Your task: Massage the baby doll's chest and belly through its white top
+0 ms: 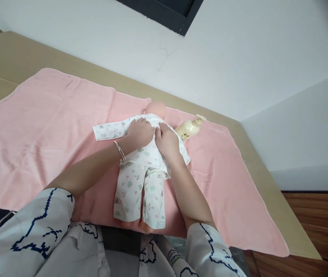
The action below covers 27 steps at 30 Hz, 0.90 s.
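A baby doll [155,109] lies on the pink blanket, its bald head away from me and its feet toward me. It wears a white printed shirt [140,156] and matching trousers [128,192]. My left hand [141,132], with a silver bangle at the wrist, is closed on the upper part of the shirt. Beside it my right hand [167,141] is closed too, thumb and fingers at the shirt's upper middle. The fingertips are partly hidden, so the exact grip is hard to see. One sleeve [110,130] stretches out to the left.
A pale yellow pump bottle [189,129] lies tilted to the right of the doll. The pink blanket [51,127] spreads over a tan table [256,173], which stands against a white wall. Wooden flooring [316,219] shows at lower right. A dark frame [175,19] is up on the wall.
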{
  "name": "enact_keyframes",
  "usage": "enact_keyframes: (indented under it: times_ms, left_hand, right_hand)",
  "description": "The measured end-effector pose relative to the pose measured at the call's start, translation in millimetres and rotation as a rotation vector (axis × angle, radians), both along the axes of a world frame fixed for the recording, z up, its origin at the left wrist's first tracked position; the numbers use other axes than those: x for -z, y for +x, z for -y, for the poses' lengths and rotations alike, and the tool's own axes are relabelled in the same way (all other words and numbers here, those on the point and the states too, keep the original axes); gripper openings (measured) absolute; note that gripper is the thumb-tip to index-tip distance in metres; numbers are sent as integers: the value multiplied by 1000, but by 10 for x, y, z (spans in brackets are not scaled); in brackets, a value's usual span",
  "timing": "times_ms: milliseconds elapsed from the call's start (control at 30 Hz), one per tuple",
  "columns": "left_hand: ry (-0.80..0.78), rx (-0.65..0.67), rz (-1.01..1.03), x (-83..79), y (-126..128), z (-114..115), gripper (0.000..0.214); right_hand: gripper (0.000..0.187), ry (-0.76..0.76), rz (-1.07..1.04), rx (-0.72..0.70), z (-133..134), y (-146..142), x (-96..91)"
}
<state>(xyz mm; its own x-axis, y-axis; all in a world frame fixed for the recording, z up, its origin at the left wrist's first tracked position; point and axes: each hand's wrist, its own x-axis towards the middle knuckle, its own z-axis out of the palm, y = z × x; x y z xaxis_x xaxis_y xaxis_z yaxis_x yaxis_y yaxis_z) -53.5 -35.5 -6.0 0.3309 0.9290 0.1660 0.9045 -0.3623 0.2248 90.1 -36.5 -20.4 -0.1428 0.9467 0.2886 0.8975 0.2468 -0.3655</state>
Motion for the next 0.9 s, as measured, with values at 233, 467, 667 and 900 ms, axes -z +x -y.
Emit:
enact_keyframes:
  times_ms: [233,467,667,900]
  left_hand:
    - [48,-32,78,159,-92,-177,42]
    - [-10,-141,-75,-45,53,47,42]
    - [40,-149,-86,-17,148,199,38]
    - [87,-141,163,286,194,48,52]
  right_hand:
    - [32,11,82,15,229,-147,-129]
    - [47,-38,-3,-60,119,-49,-68]
    - [67,-116,-146,-139,-225,203,199]
    - [62,-71,-163,-104,-253,219,253]
